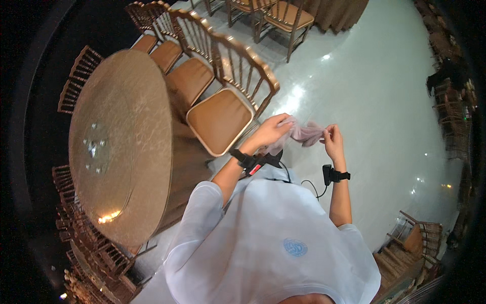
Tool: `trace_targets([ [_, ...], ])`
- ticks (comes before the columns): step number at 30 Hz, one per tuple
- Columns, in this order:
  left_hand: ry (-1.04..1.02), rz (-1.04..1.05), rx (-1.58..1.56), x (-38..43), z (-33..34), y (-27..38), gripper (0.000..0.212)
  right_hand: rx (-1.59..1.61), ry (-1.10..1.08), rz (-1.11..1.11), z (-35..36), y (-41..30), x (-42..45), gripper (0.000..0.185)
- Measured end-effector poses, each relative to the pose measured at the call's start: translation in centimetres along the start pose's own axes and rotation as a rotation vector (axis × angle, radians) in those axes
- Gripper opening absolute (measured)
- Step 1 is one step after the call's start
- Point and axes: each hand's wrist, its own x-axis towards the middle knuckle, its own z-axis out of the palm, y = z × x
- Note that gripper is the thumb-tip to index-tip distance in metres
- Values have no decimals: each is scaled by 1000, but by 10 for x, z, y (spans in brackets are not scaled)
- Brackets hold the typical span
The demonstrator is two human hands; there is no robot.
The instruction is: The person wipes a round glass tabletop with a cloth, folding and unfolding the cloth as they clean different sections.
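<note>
A thin pinkish-grey cloth (306, 133) is bunched and stretched between my two hands, above the floor and in front of my body. My left hand (274, 128) grips one end, and a looser part of the cloth hangs below that palm. At the other end, my right hand (333, 140) pinches a corner between thumb and fingers. Just left of my left hand stands a wooden chair with a tan padded seat (220, 121). Black straps with small devices and cables are fastened around both wrists.
A large round table (125, 152) with a glass turntable (110, 178) lies to the left, ringed by spindle-back chairs. More chairs (290, 17) stand ahead beside a brown draped cloth (338, 15). Another chair (414, 237) is at the lower right. Shiny pale floor (379, 95) stretches rightward.
</note>
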Motion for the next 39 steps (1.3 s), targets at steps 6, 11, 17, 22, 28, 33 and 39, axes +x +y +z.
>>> trace_targets([
  [6,-168,-28,-214,141,39,8,26,-198,4,-41,-70,-10,88,3],
  [11,-175,1,-327,229,63,8,26,-158,66,178,-121,12,142,15],
  [17,-29,-139,-330,271,58,-14,26,-91,-143,407,-119,56,204,12],
  [22,275,-121,-417,311,31,-65,27,-354,-381,219,-117,79,313,5],
  [28,725,-310,-237,326,-29,-43,23,-534,-564,-19,-94,22,437,18],
  [33,837,-486,-306,336,-51,-27,23,-484,-657,-285,-49,24,505,12],
  [39,860,-236,-211,379,-86,-10,23,-241,-856,-130,39,-28,541,15],
])
